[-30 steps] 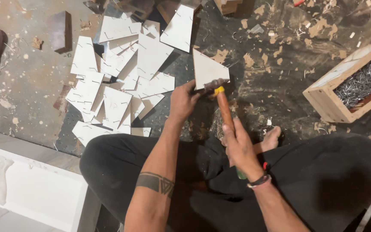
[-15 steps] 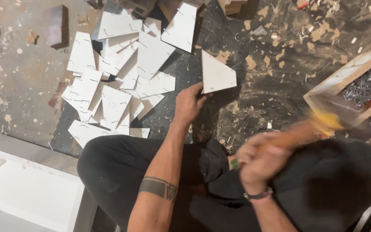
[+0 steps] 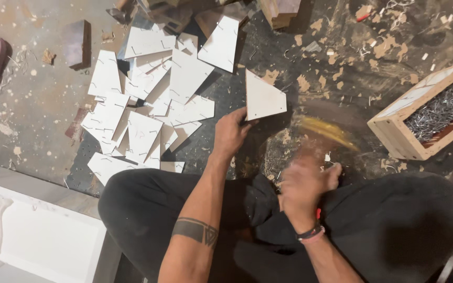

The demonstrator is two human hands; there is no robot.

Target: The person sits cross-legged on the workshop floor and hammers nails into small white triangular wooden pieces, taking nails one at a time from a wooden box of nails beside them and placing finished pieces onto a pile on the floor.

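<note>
Plainly, white triangular board piece (image 3: 264, 98).

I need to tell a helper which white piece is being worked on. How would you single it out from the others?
Start at the heap of white cut pieces spread on the dark floor. Look right, just past its edge, to the left hand. The white triangular panel pinched there stands alone, held up on edge, while the others lie flat and overlapping.
</note>
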